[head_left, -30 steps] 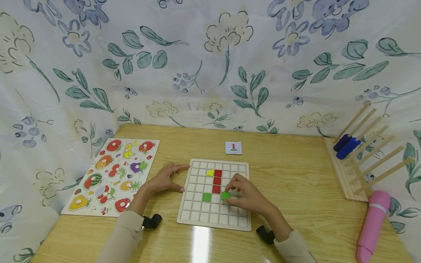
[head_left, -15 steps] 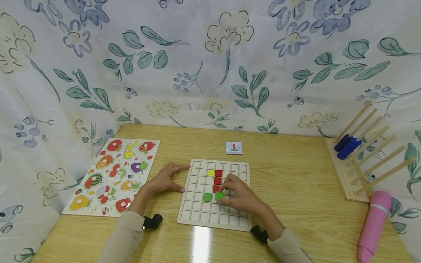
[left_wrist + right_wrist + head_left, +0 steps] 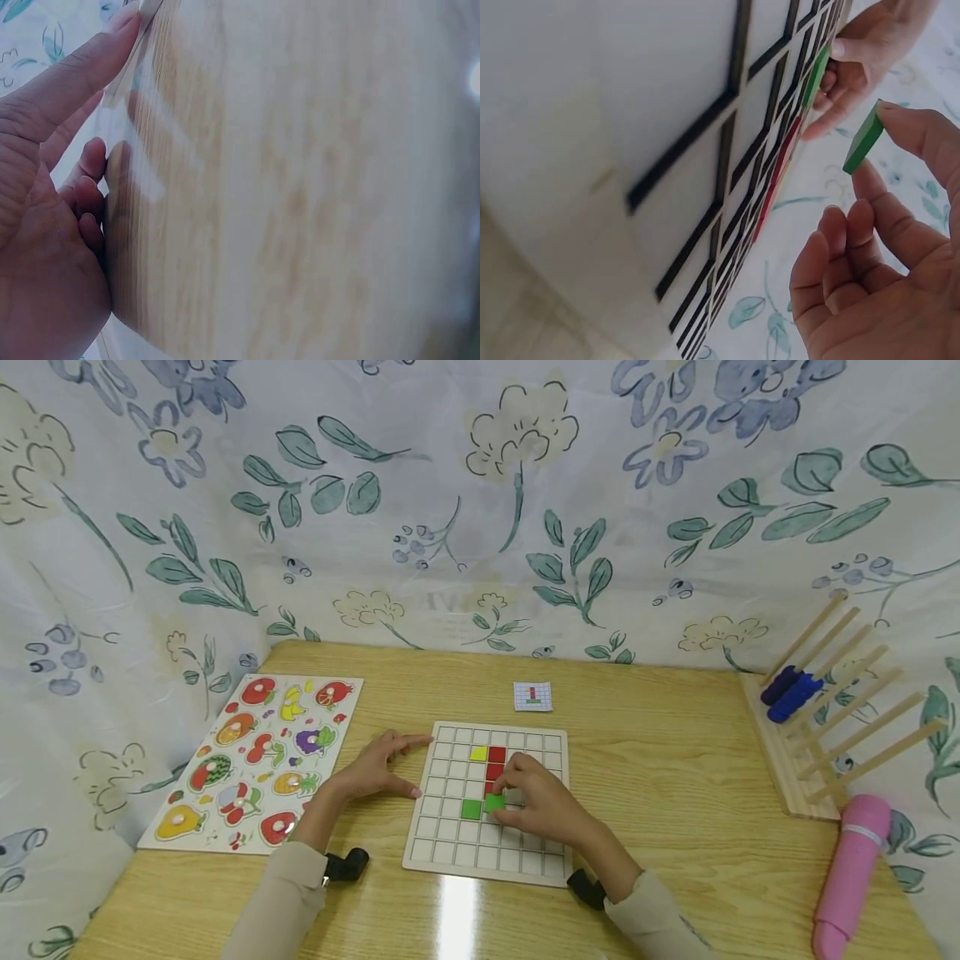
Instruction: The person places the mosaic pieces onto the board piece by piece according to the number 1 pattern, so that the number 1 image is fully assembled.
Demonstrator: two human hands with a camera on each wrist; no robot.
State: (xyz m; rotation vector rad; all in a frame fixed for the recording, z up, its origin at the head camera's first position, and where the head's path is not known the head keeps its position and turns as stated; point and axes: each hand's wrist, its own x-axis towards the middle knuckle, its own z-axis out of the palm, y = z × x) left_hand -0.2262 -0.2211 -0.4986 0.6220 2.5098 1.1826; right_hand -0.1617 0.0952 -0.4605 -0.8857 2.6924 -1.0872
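Between thumb and index finger, my right hand (image 3: pixel 542 802) pinches a green square tile (image 3: pixel 865 139). The right wrist view shows the tile tilted and raised off the white gridded board (image 3: pixel 444 850). In the head view it overlaps the cell right of another green tile (image 3: pixel 471 810). Above that, a column of red tiles (image 3: pixel 496 772) runs up the grid, its lower end partly hidden by my fingers. A yellow piece (image 3: pixel 478 753) with a slanted side lies left of the top red tile. My left hand (image 3: pixel 371 770) touches the board's left edge with extended thumb and index finger.
A small printed card (image 3: pixel 532 697) with a coloured grid pattern lies behind the board. A fruit puzzle board (image 3: pixel 352 693) lies at the left. To the right stand a wooden peg rack (image 3: pixel 798 777) with blue pieces and a pink microphone-shaped object (image 3: pixel 847 877).
My right hand has carried the green tile leftward over the grid, from two cells right of the placed green tile to just beside it. The left hand has stayed put.
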